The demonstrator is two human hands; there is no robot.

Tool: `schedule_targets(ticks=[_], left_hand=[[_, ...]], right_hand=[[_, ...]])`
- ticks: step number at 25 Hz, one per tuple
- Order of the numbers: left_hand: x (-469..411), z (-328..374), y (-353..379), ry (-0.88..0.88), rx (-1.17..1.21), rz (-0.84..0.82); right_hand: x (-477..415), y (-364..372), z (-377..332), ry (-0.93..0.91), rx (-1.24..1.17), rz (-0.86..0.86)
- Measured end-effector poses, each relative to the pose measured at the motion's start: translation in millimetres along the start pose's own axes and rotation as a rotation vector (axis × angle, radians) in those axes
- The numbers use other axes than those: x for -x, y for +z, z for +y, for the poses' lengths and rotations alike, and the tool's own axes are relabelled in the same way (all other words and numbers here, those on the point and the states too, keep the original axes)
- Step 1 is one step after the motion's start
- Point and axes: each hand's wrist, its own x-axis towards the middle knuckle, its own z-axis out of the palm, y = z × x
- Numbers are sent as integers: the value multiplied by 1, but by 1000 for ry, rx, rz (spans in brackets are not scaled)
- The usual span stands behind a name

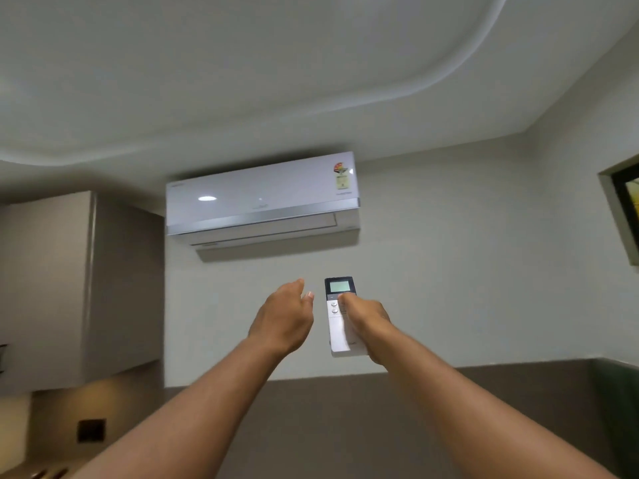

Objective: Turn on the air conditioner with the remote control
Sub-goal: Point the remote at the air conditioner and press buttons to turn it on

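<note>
Both hands were raised toward the wall: the right hand (366,319) was clamped around the single remote control (340,316), thumb resting on its button area just below the lit display, while the left hand (281,318) hovered just beside it, fingers loosely spread, holding nothing and not touching the remote. The remote's long axis stood nearly upright, display end uppermost and aimed at the one air conditioner (262,198), mounted high on the wall above and slightly left of the hands. Its louvre appeared closed, suggesting the unit was not yet running; a thumb press seemed the remaining step.
</note>
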Motion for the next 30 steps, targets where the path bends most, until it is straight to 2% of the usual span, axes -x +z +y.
schedule_targets(ticks=[3,7,10,20,30], left_hand=[[-8,-40,-34,68,-264,-18],[-8,-61,-49,84,-379,13],[-5,-62,-48,69,-388,-4],[-1,-74,-54,17,-362,-22],[5,-74,-58,21,-369,-37]], right_hand=[[-1,30,-13,-24,-10,-27],[-1,53,-19,-33,5,-25],[-4,57,-20,-56,22,5],[5,62,-26,-35,47,-85],[14,63,-29,-39,56,-99]])
